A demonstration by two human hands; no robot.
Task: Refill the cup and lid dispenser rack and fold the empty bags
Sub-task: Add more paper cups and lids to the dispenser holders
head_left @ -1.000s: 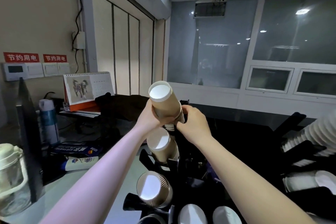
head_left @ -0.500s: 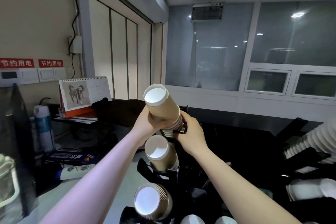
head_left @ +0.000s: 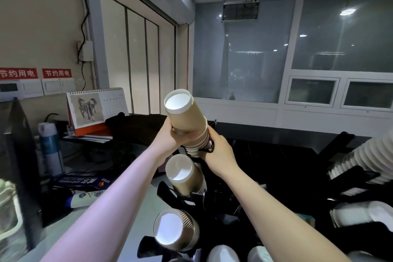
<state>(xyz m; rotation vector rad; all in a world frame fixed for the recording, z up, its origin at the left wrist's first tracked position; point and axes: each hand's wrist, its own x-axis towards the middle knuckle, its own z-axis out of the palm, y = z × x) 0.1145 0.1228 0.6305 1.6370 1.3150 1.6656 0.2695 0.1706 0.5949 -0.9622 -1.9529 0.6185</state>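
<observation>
A stack of brown paper cups (head_left: 184, 117) tilts up and to the left out of the top slot of the black dispenser rack (head_left: 187, 197). My left hand (head_left: 170, 136) grips the stack from below on its left side. My right hand (head_left: 219, 149) wraps around the stack's lower end where it meets the rack's top holder. Below it, a second brown cup stack (head_left: 183, 174) and a ribbed brown cup stack (head_left: 175, 232) sit in lower slots. White lids (head_left: 222, 253) show at the bottom edge.
White cup and lid stacks (head_left: 370, 159) fill rack slots at the right. On the left stand a desk calendar (head_left: 95, 108), a blue-and-white can (head_left: 50, 147), a dark monitor edge (head_left: 19, 155) and a glass jug (head_left: 8, 215). A dark counter runs behind the rack.
The view has tilted upward a little. Both hands keep hold of the top cup stack, which has shifted slightly up and to the left.
</observation>
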